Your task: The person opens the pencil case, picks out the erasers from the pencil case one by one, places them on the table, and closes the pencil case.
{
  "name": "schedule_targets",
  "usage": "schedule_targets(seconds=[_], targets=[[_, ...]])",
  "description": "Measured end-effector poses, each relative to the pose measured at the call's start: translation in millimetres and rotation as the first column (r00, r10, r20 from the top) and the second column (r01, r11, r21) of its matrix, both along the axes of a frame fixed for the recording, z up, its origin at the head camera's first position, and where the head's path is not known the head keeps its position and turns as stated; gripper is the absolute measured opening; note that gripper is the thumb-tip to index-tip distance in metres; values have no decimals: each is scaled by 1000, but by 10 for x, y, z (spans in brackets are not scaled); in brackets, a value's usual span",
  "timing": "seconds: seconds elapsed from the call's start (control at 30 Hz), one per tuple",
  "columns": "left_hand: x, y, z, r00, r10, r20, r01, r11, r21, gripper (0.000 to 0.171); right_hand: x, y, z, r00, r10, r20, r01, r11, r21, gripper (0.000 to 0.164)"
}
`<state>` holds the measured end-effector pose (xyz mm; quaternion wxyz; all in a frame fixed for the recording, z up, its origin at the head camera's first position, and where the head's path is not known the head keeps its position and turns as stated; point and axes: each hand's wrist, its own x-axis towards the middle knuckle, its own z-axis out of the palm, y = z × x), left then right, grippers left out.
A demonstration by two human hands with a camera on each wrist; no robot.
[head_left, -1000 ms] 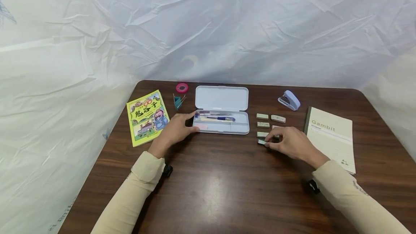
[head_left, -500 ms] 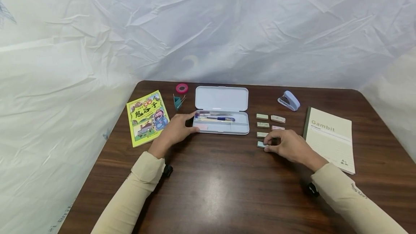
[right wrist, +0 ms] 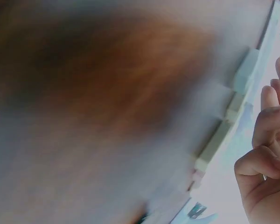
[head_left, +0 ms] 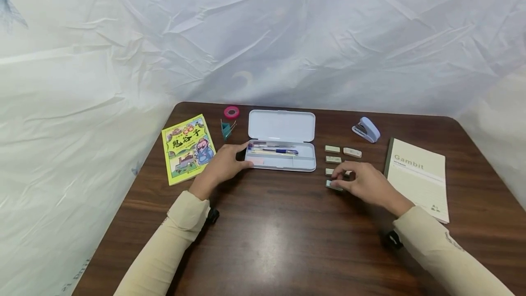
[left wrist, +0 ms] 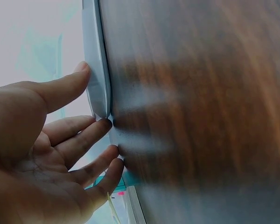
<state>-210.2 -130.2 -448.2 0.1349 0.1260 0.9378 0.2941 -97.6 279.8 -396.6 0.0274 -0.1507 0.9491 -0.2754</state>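
Note:
My left hand (head_left: 227,164) holds the left end of an open white pencil case (head_left: 304,163), thumb on the near edge. Pens (head_left: 279,151) and a pink eraser (head_left: 257,161) lie in the case. In the left wrist view, my thumb presses the case's side and the fingertips reach its corner. My right hand (head_left: 363,182) hovers just over a light blue eraser (head_left: 329,184), the nearest of two short columns of erasers. In the right wrist view, its fingers appear apart from the blue eraser (right wrist: 246,70). Part of the right column is hidden behind the hand.
Green erasers (head_left: 333,159) and a whitish eraser (head_left: 352,152) lie right of the case. Beyond them are a stapler (head_left: 366,129) and a notebook (head_left: 418,177). At left lie a yellow book (head_left: 188,150), a teal binder clip (head_left: 226,130) and a pink round tape (head_left: 231,112).
The right hand has lowered the light blue eraser flat at the column's near end and loosened its fingers from it. The left hand has stayed at the pencil case.

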Motion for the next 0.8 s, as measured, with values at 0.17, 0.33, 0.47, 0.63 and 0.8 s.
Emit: schedule_targets(seconds=[0.17,0.33,0.47,0.63,0.8], targets=[[6,6,21,1000,0,2,0,1000,-1,82,-150,-260,66,999,-26,-32,26,1000,10,11],[34,24,61,1000,3,4,-3,1000,22,81,-337,-654,98,998,-51,-40,52,998,23,20],[52,32,88,1000,10,9,-10,1000,26,80,-469,-987,112,998,-56,-12,56,998,30,25],[56,53,103,999,24,23,-24,999,21,79,-618,-1319,87,999,-34,14,33,998,44,25],[26,21,50,1000,18,15,-18,1000,22,80,-944,-1466,-325,1000,6,-30,-4,997,78,23]])
